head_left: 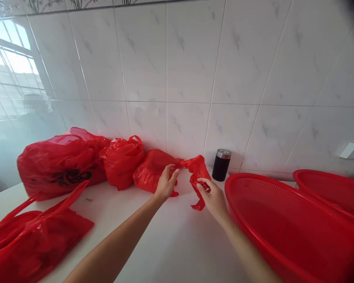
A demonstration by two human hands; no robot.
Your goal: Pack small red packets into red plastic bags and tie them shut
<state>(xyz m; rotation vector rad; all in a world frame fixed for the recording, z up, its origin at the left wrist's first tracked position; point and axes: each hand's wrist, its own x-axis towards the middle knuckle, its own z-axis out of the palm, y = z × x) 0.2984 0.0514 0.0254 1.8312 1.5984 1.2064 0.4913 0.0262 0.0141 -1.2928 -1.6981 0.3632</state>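
A tied-off red plastic bag [153,169] lies against the tiled wall, its narrow twisted neck running right into a loose, crumpled top [197,167]. My right hand [214,198] pinches that loose top between thumb and fingers, lifting it off the white counter. Close by the neck is my left hand [166,182], its thumb and forefinger a little apart; it partly covers the bag's right side. Whatever fills the bag is hidden by the plastic.
Further left stand a smaller red bag [122,161] and a large one with black print [59,167]. Another red bag with handles [38,243] lies at front left. A black jar with a silver lid [222,165] stands before red plastic baskets [262,212] on the right.
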